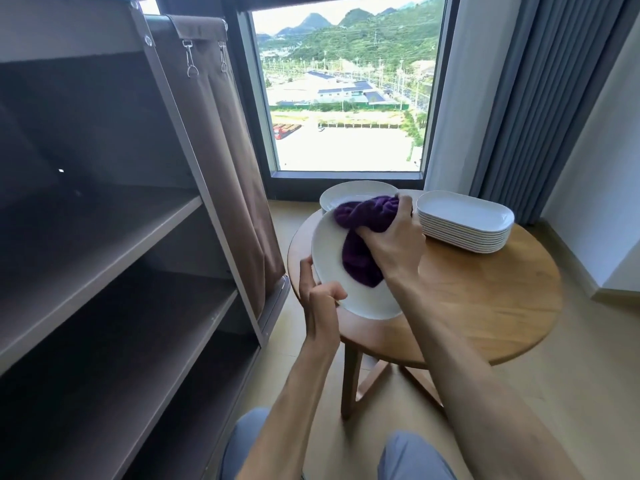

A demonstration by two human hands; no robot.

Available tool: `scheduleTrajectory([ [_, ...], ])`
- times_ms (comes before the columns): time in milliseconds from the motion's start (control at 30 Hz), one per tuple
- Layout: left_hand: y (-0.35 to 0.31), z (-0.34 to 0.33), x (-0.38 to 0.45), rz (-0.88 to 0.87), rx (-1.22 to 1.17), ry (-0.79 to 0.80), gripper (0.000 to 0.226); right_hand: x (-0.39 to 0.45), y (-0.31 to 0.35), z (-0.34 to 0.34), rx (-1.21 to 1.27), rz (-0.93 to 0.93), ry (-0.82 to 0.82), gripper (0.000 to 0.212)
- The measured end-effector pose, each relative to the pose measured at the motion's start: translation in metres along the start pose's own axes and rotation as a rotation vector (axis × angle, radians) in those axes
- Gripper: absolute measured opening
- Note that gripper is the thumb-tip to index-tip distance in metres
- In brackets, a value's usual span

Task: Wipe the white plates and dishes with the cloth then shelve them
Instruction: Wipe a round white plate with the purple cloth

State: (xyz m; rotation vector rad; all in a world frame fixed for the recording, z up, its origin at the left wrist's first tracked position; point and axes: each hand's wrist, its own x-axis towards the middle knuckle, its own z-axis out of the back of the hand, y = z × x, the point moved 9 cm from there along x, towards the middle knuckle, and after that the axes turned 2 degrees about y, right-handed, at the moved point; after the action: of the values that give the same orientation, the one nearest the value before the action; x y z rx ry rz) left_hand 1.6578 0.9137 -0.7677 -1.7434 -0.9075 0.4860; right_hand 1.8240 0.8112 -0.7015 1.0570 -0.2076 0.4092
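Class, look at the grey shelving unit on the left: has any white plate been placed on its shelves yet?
No: the grey shelving unit shows only bare shelves, while the round white plate is in the left hand over the round wooden table.

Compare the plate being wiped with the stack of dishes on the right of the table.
The held plate is round; the stacked dishes are oblong with rounded corners. The held plate is tilted in the left hand, under the purple cloth; the stacked dishes lie flat on the table, untouched. Both are white.
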Motion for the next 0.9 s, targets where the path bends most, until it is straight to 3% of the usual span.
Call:
scheduleTrajectory([
  [100, -0.02, -0.011, 0.006, -0.105, -0.063, 0.032, 0.067, -0.007, 0.019, -0.005, 0.17, 0.033, -0.008, 0.085],
  [333, -0.019, -0.01, 0.022, -0.077, -0.17, 0.013, 0.095, -0.035, 0.017, -0.038, 0.249, 0.019, 0.478, 0.088],
  [400, -0.017, -0.008, 0.021, -0.108, -0.152, 0.032, 0.093, -0.034, 0.007, -0.028, 0.282, 0.019, 0.441, 0.079],
  [533, -0.015, -0.02, 0.01, -0.148, -0.051, 0.087, 0.097, -0.026, -0.014, 0.001, 0.41, -0.147, 0.072, 0.055],
  [600, -0.017, -0.028, 0.01, -0.159, -0.025, 0.114, 0.098, -0.023, -0.011, 0.003, 0.47, -0.153, 0.017, 0.046],
  [800, -0.026, -0.036, 0.019, -0.085, -0.073, 0.125, 0.055, -0.019, 0.031, -0.007, 0.701, 0.059, 0.226, 0.04],
  [900, -0.035, -0.035, 0.021, -0.065, -0.109, 0.073, 0.053, -0.027, 0.049, -0.012, 0.73, 0.149, 0.43, 0.036],
])
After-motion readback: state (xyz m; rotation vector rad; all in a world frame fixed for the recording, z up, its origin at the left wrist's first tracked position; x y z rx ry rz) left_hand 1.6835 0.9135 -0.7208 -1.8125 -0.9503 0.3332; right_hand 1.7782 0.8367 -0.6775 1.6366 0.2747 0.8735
